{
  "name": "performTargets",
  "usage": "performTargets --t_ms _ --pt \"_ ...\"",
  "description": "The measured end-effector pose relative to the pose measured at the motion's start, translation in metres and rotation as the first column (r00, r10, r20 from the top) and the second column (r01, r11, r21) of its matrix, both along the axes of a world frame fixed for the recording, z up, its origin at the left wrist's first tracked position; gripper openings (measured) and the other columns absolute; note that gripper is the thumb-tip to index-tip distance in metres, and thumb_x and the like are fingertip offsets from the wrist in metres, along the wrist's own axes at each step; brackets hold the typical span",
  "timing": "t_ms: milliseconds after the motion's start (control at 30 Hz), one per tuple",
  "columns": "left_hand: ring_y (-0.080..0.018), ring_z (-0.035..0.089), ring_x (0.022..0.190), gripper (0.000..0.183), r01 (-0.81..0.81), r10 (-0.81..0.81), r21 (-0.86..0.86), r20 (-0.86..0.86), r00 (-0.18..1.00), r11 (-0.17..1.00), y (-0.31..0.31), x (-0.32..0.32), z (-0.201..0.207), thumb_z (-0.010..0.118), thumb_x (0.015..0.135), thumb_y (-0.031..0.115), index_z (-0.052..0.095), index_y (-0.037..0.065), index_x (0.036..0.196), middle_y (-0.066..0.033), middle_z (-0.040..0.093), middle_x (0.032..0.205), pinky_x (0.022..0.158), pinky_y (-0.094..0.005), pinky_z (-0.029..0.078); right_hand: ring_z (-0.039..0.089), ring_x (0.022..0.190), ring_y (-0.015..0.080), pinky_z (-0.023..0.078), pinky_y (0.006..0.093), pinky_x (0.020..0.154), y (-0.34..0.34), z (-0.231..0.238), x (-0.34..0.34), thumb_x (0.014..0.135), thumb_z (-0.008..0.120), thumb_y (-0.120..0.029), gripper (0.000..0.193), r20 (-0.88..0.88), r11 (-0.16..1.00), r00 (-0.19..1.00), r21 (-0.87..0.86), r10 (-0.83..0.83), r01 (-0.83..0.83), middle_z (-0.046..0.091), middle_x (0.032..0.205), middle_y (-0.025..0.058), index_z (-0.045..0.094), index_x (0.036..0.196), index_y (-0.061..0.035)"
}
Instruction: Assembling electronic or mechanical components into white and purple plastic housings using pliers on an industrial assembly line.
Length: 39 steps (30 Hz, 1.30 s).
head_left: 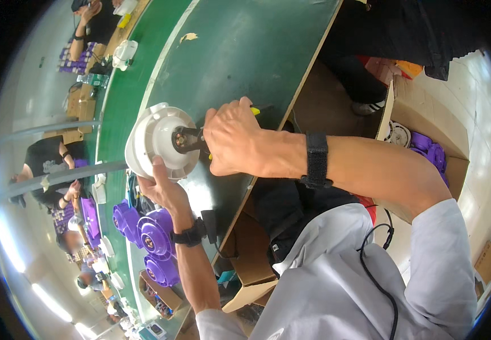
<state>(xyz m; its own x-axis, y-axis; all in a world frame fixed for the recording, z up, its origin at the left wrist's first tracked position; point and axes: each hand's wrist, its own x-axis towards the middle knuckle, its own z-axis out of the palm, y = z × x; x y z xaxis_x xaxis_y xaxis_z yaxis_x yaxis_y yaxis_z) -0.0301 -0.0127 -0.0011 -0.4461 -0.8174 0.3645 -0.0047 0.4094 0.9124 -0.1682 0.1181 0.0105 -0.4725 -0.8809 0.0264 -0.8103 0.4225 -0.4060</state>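
Observation:
A round white plastic housing (141, 141) with a ribbed rim is held up over the dark green bench. My left hand (167, 195) grips its near-left edge, with the thumb lying on the rim. My right hand (234, 139) is wrapped round what look like pliers (194, 139), with yellow and black handle parts showing beside the fist. Their dark head is at the coppery centre of the housing. How the jaws sit there cannot be made out.
Several purple housings (157, 238) stand on the bench to the left, near an open small-parts box (160, 294). To the right, a cardboard carton (426, 107) holds purple and white parts. Other people work across the green strip (135, 73). A person's shoe (368, 107) shows beyond the bench edge.

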Motion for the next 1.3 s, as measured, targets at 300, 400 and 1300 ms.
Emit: performTargets --t_ms 300,400,1300 --pt "-0.0179 0.064 0.093 0.044 0.019 -0.007 -0.134 0.092 0.996 0.991 -0.001 0.000 0.004 0.069 0.089 0.023 0.059 -0.007 0.120 -0.0130 0.066 0.110 0.081 -0.0308 0.052 0.065 0.068 0.0397 0.048 0.0503 0.069 0.004 -0.014 -0.007 0.059 0.063 -0.016 0.038 0.088 0.987 0.990 -0.127 0.114 -0.102 0.062 0.072 0.0246 0.060 0.086 0.0106" --pt "-0.0179 0.063 0.095 0.044 0.037 -0.009 -0.170 0.160 0.987 0.985 0.001 -0.001 0.009 0.070 0.088 0.022 0.059 -0.007 0.120 -0.0131 0.066 0.110 0.083 -0.0315 0.051 0.065 0.065 0.0406 0.048 0.0494 0.065 0.003 -0.019 -0.009 0.058 0.063 -0.015 0.036 0.075 0.983 0.987 -0.129 0.140 -0.129 0.061 0.071 0.0247 0.060 0.083 0.0104" --pt "-0.0178 0.065 0.089 0.044 0.086 -0.079 -0.013 0.285 0.955 0.996 -0.002 -0.017 0.033 0.071 0.088 0.021 0.061 -0.006 0.120 -0.0129 0.067 0.105 0.076 -0.0300 0.053 0.067 0.069 0.0350 0.051 0.0510 0.060 -0.001 -0.033 -0.014 0.058 0.062 -0.021 0.027 0.068 0.967 0.973 -0.140 0.222 -0.211 0.066 0.080 0.0183 0.073 0.074 -0.0021"
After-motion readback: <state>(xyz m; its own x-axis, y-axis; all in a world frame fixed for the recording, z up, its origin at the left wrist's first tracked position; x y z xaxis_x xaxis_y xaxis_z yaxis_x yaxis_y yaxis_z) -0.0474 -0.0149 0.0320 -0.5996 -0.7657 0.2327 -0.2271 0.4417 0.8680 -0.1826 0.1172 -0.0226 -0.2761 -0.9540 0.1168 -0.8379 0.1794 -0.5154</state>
